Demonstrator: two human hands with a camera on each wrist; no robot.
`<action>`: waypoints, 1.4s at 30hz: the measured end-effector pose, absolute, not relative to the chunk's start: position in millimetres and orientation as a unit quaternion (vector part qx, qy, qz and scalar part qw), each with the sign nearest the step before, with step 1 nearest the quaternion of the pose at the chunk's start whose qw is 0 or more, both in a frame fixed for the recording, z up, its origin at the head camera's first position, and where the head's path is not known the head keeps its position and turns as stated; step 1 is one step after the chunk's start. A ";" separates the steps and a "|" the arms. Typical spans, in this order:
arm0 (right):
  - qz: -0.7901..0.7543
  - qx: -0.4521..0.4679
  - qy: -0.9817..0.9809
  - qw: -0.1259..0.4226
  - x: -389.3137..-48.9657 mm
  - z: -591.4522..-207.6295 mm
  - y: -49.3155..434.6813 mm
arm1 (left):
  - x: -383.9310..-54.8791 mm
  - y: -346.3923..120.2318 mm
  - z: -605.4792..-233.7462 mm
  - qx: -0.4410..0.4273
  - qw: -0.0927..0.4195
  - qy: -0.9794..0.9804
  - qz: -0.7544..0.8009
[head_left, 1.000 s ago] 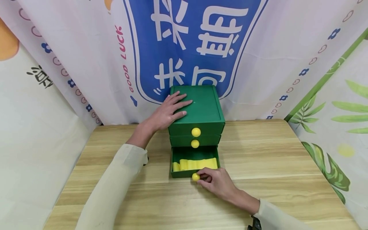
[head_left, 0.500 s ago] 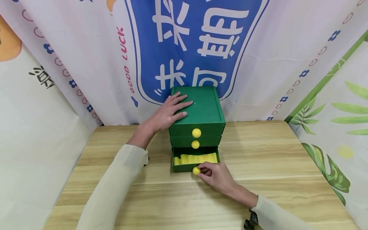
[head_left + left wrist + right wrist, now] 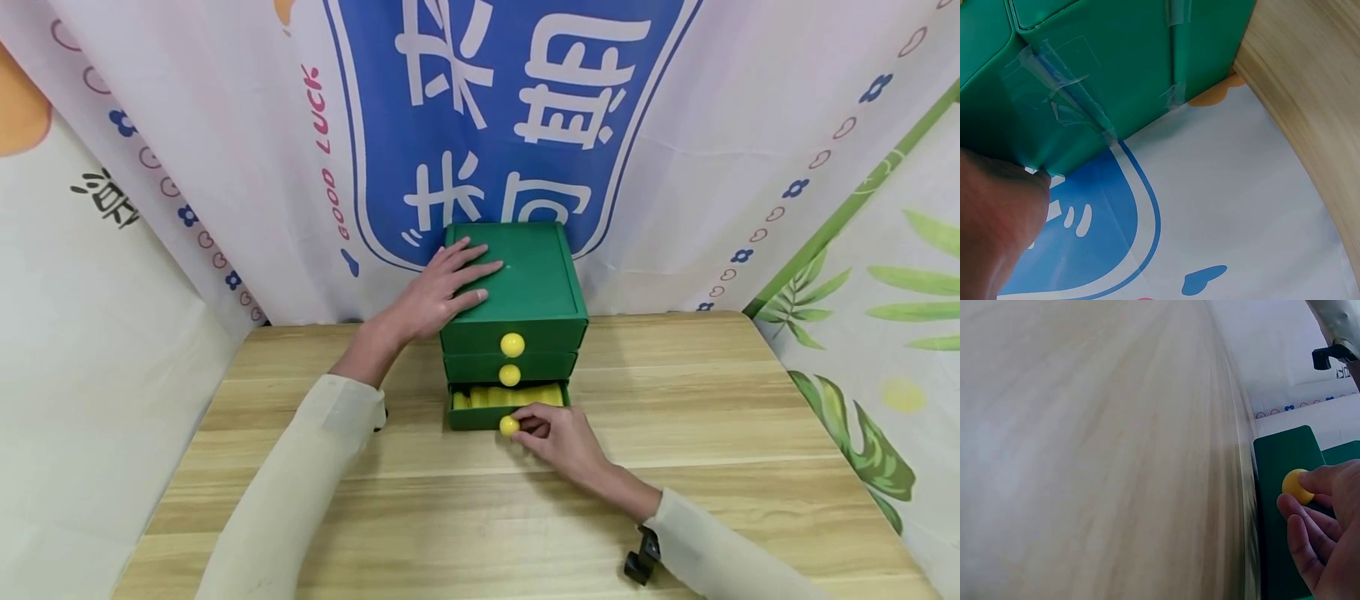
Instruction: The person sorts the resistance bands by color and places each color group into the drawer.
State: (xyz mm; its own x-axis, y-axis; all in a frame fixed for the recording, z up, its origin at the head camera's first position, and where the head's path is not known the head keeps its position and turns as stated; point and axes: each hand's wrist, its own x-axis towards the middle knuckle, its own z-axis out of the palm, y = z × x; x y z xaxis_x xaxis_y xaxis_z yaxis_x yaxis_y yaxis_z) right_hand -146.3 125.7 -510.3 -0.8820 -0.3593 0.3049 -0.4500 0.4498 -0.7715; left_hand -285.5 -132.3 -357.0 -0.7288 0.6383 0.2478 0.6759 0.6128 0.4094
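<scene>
A green cabinet [image 3: 525,275] of three stacked drawers stands at the table's back edge in the head view. My left hand [image 3: 442,292] rests on the left of its top with fingers spread. The bottom drawer [image 3: 476,419] is pulled part way out, and folded yellow cloth-like material [image 3: 517,396] lies in it. My right hand [image 3: 558,437] pinches the round yellow knob [image 3: 509,426] of that drawer. In the right wrist view, thumb and fingers meet on the same knob [image 3: 1297,485]. The left wrist view shows the cabinet's taped green side [image 3: 1122,69] and part of my left hand [image 3: 997,219].
The upper two drawers are closed, each with a yellow knob [image 3: 512,345] in front. Behind the wooden table [image 3: 675,400] hangs a printed curtain [image 3: 637,208], close against the cabinet's back. A black device [image 3: 642,557] is strapped to the right wrist.
My right hand has moved the bottom drawer inward, so less of the yellow material shows. The left hand has stayed on the cabinet's top.
</scene>
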 end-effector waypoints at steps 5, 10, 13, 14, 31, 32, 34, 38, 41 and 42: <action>0.480 0.218 -0.849 0.042 -152.5 -511.3 124.9 | -285.6 -131.9 -356.2 -0.368 0.039 -0.896 -0.245; 0.490 0.197 -0.849 0.031 -159.7 -511.6 123.8 | -286.1 -131.1 -355.4 -0.371 0.044 -0.896 -0.240; 0.498 0.181 -0.848 0.020 -163.2 -510.9 123.4 | -285.6 -130.8 -354.6 -0.370 0.044 -0.896 -0.240; 0.501 0.177 -0.847 0.017 -164.2 -510.6 123.4 | -285.5 -130.6 -354.6 -0.370 0.044 -0.896 -0.240; 0.578 0.142 -0.803 -0.012 -179.0 -514.9 124.1 | -285.0 -128.4 -353.4 -0.367 0.041 -0.897 -0.242; 0.578 0.140 -0.804 -0.010 -179.2 -515.0 123.5 | -285.4 -128.7 -353.1 -0.367 0.042 -0.897 -0.241; 0.578 0.138 -0.804 -0.008 -179.4 -515.1 122.0 | -286.3 -129.5 -353.2 -0.367 0.045 -0.898 -0.237; 0.578 0.135 -0.805 -0.006 -179.7 -517.2 120.4 | -285.9 -130.9 -355.0 -0.366 0.045 -0.899 -0.235; 0.575 0.136 -0.807 -0.005 -179.9 -519.2 120.2 | -285.2 -131.5 -356.4 -0.363 0.042 -0.900 -0.237; 0.574 0.137 -0.808 -0.005 -180.0 -519.6 120.4 | -285.0 -131.5 -356.6 -0.363 0.041 -0.900 -0.239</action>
State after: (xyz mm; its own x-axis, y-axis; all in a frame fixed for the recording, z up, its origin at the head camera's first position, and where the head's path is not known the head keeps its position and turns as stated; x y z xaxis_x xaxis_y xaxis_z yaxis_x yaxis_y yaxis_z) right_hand -180.0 120.4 -519.6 -0.9625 -0.2265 0.1495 -0.2157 0.3043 -0.9278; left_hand -285.0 -131.5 -356.6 -0.7336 0.6329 0.2476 0.6724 0.6230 0.3997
